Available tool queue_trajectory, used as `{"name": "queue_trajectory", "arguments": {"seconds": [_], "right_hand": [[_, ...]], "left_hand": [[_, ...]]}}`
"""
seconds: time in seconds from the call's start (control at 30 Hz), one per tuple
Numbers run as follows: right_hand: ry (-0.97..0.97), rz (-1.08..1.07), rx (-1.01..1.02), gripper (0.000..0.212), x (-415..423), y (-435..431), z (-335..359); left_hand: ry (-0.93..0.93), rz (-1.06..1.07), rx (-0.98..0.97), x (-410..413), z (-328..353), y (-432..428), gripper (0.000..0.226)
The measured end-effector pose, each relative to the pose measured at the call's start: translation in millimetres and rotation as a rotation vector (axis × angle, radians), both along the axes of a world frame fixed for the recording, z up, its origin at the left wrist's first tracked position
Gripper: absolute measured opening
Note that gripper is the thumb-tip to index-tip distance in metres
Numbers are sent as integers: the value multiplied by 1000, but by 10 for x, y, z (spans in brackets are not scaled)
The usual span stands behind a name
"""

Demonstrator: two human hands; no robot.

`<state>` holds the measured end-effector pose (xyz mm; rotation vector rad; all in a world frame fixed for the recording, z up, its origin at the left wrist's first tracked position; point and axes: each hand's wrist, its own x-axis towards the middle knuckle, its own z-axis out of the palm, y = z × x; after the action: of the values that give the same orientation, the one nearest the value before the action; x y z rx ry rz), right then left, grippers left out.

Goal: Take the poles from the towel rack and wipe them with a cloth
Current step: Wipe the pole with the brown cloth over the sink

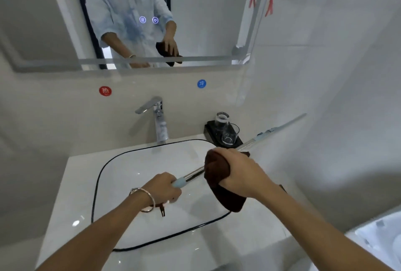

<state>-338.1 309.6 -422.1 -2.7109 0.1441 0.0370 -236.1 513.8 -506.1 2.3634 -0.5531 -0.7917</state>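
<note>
- While the pole (193,174) is off the rack, it's out over the sink (98,184), slanting from low and near on the left, up and away to the right toward the wall.
- That slant is what matters on my feed: the cloth (217,170) has to run along the long axis, so the next stroke goes either up-right toward the far tip or back down-left toward the light-blue end cap (179,183).
- My right hand (240,171) is fisted round the brown cloth, which is bunched around the pole about midway. Fingers are curled tight, and the cloth's tail hangs below the fist.
- My left hand (162,186) is clamped on the near end, right at the blue cap, bracelet (145,202) on the wrist. I reckon it's the anchor.
- A short bare chrome stretch shows between the two hands; the longer run lies beyond the right hand, so that one's better placed to do the sliding.
- Further out: faucet (159,119) behind the basin, and two glasses (225,129) on a black tray, close by the pole's far run. Can't tell the gap, so I'd mind them.
</note>
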Motion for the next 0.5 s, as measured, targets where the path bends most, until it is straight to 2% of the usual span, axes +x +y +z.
{"name": "queue_trajectory", "arguments": {"seconds": [0.1, 0.27, 0.43, 0.5], "right_hand": [[-5, 166, -99, 62, 109, 554, -161], [136, 334, -228, 67, 228, 1198, -737], [194, 385, -256, 65, 274, 1491, -1140], [196, 401, -261, 63, 291, 1533, -1248]], "left_hand": [[87, 10, -2, -88, -34, 459, 14], [193, 39, 52, -217, -252, 1080, 20], [114, -16, 127, -176, -512, 1394, 9], [34, -50, 208, -150, -598, 1461, 16]]}}
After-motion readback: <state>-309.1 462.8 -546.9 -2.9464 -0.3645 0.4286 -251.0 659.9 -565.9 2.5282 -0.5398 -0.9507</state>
